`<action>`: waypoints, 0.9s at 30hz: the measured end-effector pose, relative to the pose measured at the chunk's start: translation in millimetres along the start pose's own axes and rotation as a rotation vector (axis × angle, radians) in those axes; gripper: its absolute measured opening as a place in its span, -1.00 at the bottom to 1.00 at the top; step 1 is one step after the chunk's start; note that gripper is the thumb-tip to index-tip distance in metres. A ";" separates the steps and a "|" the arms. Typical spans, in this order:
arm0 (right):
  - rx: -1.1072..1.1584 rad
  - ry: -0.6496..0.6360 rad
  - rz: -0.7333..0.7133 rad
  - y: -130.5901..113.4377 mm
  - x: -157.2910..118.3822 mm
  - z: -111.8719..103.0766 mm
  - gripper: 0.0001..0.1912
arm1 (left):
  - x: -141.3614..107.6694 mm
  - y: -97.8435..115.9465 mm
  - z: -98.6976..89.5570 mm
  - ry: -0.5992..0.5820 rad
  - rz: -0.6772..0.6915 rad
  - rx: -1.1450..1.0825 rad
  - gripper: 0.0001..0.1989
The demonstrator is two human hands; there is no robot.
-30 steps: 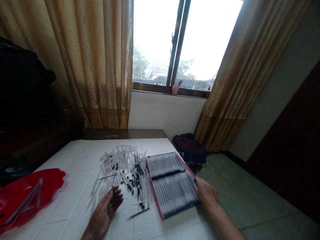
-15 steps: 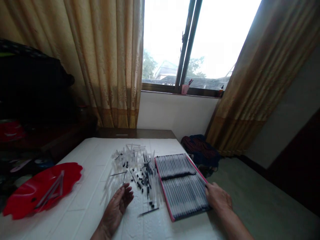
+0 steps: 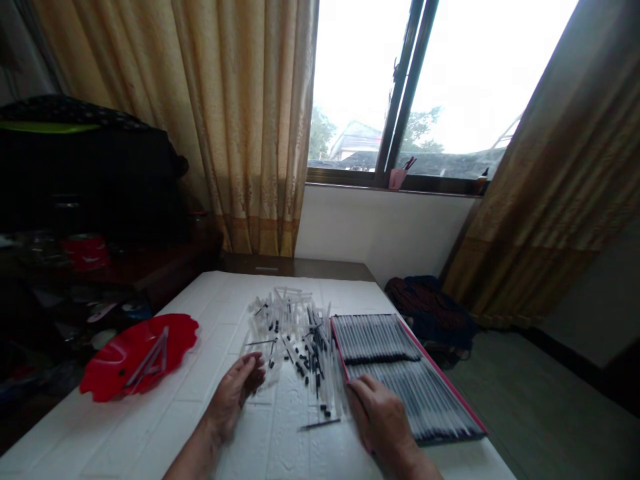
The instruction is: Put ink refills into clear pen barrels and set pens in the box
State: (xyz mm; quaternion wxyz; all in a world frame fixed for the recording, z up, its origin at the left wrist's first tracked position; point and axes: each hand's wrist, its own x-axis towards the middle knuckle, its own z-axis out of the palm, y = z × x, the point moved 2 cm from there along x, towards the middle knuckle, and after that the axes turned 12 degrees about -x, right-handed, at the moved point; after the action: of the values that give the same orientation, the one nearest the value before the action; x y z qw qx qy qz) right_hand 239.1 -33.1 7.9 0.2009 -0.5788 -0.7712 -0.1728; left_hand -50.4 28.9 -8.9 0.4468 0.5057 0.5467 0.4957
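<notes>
Pen tray [image 3: 450, 385] partly hidden behind right fingers [image 3: 362, 387].

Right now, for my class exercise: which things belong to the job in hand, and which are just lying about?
Probably part of the job:
pink-edged tray of clear tubes, at the right hand
loose clear tubes near the left hand
small black pieces
red dish holding similar tubes

Apparently just lying about:
pink cup on the windowsill
small bottle, same sill
dark cloth heap
</notes>
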 end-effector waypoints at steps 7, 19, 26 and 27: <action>0.113 0.255 -0.231 -83.9 -20.2 43.3 -0.70 | 37.1 15.5 2.1 -0.035 0.152 0.571 -0.85; 0.234 0.179 -0.127 -78.8 -29.4 55.7 -0.73 | 30.9 21.8 11.1 -0.104 0.227 0.888 -0.83; 0.558 0.224 0.128 -69.8 -25.8 57.0 -0.72 | -38.2 0.0 19.0 -0.176 0.293 0.426 -0.87; 0.618 0.196 0.141 -69.3 -24.1 55.6 -0.73 | -46.3 -4.0 23.3 -0.193 0.303 0.351 -0.90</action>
State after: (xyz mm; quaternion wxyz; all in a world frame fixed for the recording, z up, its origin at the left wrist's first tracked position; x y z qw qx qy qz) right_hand 172.3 -44.0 -54.6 0.4518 -0.5231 -0.7221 0.0290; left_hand -23.6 -15.1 -16.0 0.3228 0.6967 0.4973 0.4038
